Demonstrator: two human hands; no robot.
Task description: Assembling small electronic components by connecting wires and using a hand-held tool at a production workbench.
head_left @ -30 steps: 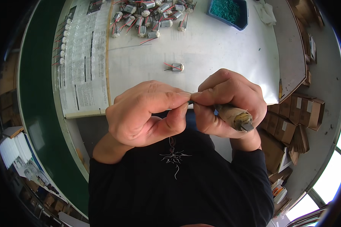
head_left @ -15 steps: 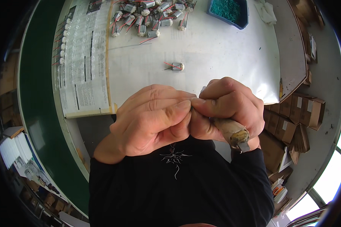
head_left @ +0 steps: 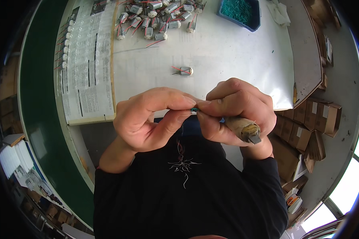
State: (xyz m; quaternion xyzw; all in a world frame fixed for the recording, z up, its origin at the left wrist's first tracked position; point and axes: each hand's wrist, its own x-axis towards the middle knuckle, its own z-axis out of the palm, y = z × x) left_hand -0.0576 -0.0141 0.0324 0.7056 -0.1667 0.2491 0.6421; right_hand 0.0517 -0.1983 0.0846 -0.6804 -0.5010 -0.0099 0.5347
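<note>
Above the table's near edge my two hands meet, fingertips touching. Between the thumb and index finger of my left hand (head_left: 147,115) is a small green piece (head_left: 194,110), mostly hidden by the fingers. My right hand (head_left: 241,103) pinches at the same spot with thumb and index finger. Its other fingers are curled round a tape-wrapped tool (head_left: 243,128) with a dark, flat metal end; its other end is hidden, so I cannot tell its kind. Just beyond my hands, a small silver motor (head_left: 186,71) with red and black wires lies on its side.
Loose motors (head_left: 148,32) with wires are heaped at the far middle. A blue tray (head_left: 256,27) of green bits stands far right, near a crumpled white cloth (head_left: 279,14). Several motors (head_left: 66,47) line the left edge beside printed sheets (head_left: 83,99). Cardboard boxes (head_left: 307,119) stand at right.
My left hand has loosened and shifted slightly left, its fingertips drawing apart, so the green piece now shows. My right hand has tilted a little, with the tool still in it.
</note>
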